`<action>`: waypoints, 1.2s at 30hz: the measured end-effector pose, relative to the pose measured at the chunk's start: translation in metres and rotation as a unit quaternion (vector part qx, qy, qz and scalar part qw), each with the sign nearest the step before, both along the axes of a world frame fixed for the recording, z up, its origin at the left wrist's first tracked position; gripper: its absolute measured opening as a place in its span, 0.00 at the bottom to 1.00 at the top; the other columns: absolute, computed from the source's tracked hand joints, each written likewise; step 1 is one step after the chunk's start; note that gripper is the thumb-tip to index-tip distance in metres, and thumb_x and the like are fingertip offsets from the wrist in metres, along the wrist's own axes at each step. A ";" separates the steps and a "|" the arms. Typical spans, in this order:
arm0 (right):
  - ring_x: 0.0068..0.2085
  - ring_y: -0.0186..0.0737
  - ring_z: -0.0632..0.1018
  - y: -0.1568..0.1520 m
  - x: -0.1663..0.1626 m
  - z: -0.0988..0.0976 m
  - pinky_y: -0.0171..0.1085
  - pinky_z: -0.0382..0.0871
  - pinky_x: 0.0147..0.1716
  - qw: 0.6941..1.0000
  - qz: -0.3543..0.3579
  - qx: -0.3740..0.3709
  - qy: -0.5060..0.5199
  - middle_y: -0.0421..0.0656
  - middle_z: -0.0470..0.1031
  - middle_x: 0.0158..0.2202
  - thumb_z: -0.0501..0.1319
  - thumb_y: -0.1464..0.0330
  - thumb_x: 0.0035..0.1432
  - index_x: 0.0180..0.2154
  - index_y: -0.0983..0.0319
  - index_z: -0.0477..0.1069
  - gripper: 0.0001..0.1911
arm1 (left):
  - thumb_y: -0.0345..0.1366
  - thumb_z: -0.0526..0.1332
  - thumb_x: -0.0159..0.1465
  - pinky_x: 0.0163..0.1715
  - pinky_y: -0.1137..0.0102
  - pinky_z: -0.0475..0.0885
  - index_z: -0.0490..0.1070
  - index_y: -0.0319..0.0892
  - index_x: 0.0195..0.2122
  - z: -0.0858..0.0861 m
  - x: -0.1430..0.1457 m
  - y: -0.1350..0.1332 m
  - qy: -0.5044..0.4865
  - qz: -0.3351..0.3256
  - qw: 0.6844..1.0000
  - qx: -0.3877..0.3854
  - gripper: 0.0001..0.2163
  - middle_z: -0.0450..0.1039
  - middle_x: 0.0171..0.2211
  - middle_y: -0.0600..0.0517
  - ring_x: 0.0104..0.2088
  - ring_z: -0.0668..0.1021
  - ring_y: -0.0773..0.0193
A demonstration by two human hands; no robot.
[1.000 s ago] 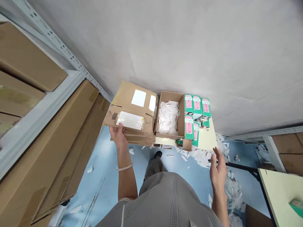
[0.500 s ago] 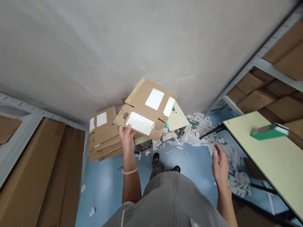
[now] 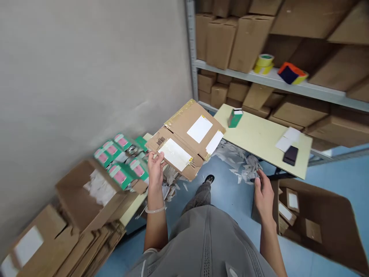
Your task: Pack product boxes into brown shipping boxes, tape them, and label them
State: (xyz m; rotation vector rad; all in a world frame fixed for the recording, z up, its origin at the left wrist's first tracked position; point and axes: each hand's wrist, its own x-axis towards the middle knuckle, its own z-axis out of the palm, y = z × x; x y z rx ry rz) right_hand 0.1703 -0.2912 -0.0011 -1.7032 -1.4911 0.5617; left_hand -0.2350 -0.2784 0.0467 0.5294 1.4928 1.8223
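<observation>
My left hand [image 3: 155, 166] grips the near left edge of a flattened cardboard box [image 3: 184, 129], thumb on top. The flat box has white labels and yellowish tape along its edges, and it hangs in the air before me. My right hand [image 3: 263, 194] holds nothing; its fingers are apart, beside a large open carton [image 3: 328, 211] with small labelled boxes inside. Beyond it, a green box [image 3: 235, 117] stands on a pale table [image 3: 259, 134]. Several green boxes with pink panels [image 3: 118, 175] lie to the left of the flat box.
An open carton with white paper [image 3: 100, 188] and stacked flat cardboard [image 3: 89, 250] are at left. The table at right bears a dark phone [image 3: 290, 155] and papers [image 3: 288, 138]. Behind it, a metal shelf [image 3: 273, 80] holds cartons and tape rolls [image 3: 263, 64]. Paper scraps [image 3: 248, 165] litter the floor.
My view has swung to the right, bringing the table, shelf and large carton further in. The flattened box stays in my left hand; my right hand remains free.
</observation>
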 end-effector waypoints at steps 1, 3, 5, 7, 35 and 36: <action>0.61 0.55 0.70 0.005 0.008 0.001 0.55 0.62 0.59 1.000 -0.017 -0.001 0.000 0.54 0.68 0.62 0.47 0.51 0.69 0.63 0.60 0.63 0.30 | 0.46 0.73 0.49 0.28 0.76 0.74 0.61 0.46 0.33 -0.001 0.010 0.019 0.006 -0.029 1.000 -0.002 0.22 0.75 0.32 0.56 0.30 0.79 0.68; 0.61 0.55 0.69 0.018 0.026 0.002 0.55 0.62 0.59 0.999 -0.051 0.004 -0.001 0.54 0.68 0.61 0.47 0.51 0.69 0.64 0.60 0.62 0.30 | 0.46 0.73 0.49 0.27 0.76 0.73 0.61 0.46 0.34 -0.006 0.034 0.061 0.017 -0.088 0.996 -0.003 0.21 0.76 0.31 0.56 0.29 0.79 0.68; 0.61 0.54 0.69 0.034 0.045 0.002 0.55 0.62 0.59 0.997 -0.081 0.011 -0.004 0.53 0.68 0.62 0.47 0.51 0.69 0.64 0.60 0.62 0.30 | 0.46 0.73 0.49 0.26 0.76 0.72 0.61 0.46 0.34 -0.013 0.060 0.105 0.017 -0.147 0.989 -0.001 0.22 0.76 0.31 0.56 0.28 0.78 0.68; 0.61 0.54 0.69 0.052 0.066 0.003 0.55 0.62 0.59 0.993 -0.111 0.020 -0.012 0.53 0.68 0.62 0.47 0.51 0.69 0.64 0.60 0.62 0.30 | 0.46 0.73 0.48 0.24 0.76 0.71 0.61 0.46 0.34 -0.022 0.089 0.153 0.013 -0.205 0.979 0.000 0.22 0.76 0.31 0.56 0.26 0.78 0.68; 0.53 0.45 0.77 0.327 0.243 -0.048 0.44 0.74 0.52 0.873 -0.232 -0.088 0.419 0.47 0.72 0.59 0.55 0.43 0.58 0.55 0.57 0.70 0.33 | 0.39 0.66 0.56 0.33 0.73 0.66 0.63 0.43 0.28 -0.106 0.327 0.442 0.152 -0.521 0.838 0.054 0.11 0.65 0.26 0.57 0.30 0.72 0.67; 0.53 0.46 0.76 0.330 0.243 -0.052 0.44 0.74 0.52 0.879 -0.220 -0.090 0.414 0.47 0.72 0.59 0.56 0.43 0.58 0.55 0.56 0.70 0.32 | 0.39 0.66 0.56 0.34 0.72 0.67 0.63 0.43 0.27 -0.111 0.329 0.441 0.160 -0.530 0.831 0.046 0.11 0.66 0.26 0.56 0.31 0.73 0.66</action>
